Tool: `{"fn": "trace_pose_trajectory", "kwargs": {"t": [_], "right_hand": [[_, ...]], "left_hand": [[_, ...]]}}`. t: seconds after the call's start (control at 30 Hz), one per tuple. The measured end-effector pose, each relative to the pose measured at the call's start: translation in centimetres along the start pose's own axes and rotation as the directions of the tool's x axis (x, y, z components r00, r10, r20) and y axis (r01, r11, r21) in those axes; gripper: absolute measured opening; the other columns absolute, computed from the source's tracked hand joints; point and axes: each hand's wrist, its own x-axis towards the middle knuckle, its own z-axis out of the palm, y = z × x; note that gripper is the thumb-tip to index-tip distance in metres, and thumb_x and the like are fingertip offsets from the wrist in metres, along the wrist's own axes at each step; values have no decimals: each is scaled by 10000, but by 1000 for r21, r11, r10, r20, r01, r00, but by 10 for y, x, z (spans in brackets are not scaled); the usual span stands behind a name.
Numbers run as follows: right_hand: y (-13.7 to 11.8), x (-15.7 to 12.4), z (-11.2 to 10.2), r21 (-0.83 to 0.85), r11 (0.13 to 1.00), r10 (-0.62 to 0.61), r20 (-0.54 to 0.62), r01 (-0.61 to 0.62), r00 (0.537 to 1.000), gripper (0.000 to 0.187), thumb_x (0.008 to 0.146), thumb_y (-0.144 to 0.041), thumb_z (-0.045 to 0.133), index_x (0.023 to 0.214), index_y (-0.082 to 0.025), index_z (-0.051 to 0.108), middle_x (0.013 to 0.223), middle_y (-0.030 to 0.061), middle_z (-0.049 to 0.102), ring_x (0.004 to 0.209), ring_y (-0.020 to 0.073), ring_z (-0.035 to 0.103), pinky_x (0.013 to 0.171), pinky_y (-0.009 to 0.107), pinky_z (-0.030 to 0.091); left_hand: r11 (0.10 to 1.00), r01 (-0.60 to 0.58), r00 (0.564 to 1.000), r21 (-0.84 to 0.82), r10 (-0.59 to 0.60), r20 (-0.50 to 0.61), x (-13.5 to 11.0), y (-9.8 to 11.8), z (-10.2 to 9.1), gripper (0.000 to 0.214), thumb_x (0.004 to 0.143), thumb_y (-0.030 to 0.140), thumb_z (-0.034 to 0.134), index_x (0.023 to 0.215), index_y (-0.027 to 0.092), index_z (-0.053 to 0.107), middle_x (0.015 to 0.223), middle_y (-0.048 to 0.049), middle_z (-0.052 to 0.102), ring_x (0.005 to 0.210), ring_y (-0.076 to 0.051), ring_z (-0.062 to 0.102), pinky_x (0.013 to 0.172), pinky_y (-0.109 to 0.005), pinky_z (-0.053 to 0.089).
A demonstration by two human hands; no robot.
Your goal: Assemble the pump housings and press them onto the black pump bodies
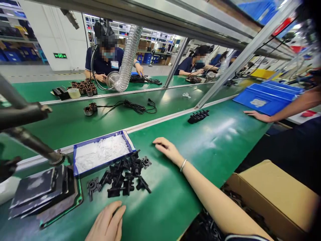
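A pile of black plastic fittings (122,175) with short tubes and flat flanges lies on the green tabletop. My left hand (107,221) is at the bottom edge, just in front of the pile, fingers loosely stretched and nothing visible in them. To the right of the pile, my right hand (169,150) rests low over the table, thumb and fingers apart, holding nothing; a silver bangle (184,165) circles that wrist. Behind the pile, a blue tray (74,160) holds many thin white pieces. Farther right stands a short row of black fittings (198,116).
Dark flat plates (35,187) are stacked at left beside a metal arm (37,144). At right are a blue bin (263,98), another person's hand (258,115) and a cardboard box (278,190). Coiled black cables (135,106) lie beyond the rail, where co-workers sit.
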Motion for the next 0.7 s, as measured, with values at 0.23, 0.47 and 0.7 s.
{"fn": "trace_pose_trajectory", "kwargs": {"t": [0.23,0.47,0.7], "right_hand": [[-48,-51,34,104,973,-226,228,207,947,380,857,-597,621,963,-255,747,1122,107,658,1097,277,626,1031,491,465],[-23,-42,57,2,967,-247,238,254,939,476,784,-765,542,839,-339,746,1089,110,678,1012,322,667,927,505,529],[-37,-42,35,-16,990,-139,112,141,984,458,690,-758,642,756,-321,761,945,169,704,881,334,684,772,499,538]], "left_hand": [[999,18,997,-40,-14,78,4,29,-54,453,878,52,461,1318,154,487,1233,-171,615,1191,-262,603,1037,-435,522],[847,432,890,310,-457,9,-50,-5,-152,594,829,117,591,1395,184,424,1195,-153,606,1178,-312,586,1116,-667,333],[813,426,853,396,-507,122,-115,-64,-208,462,857,59,497,1301,176,543,1097,-107,700,1033,-259,687,1092,-562,418]]}}
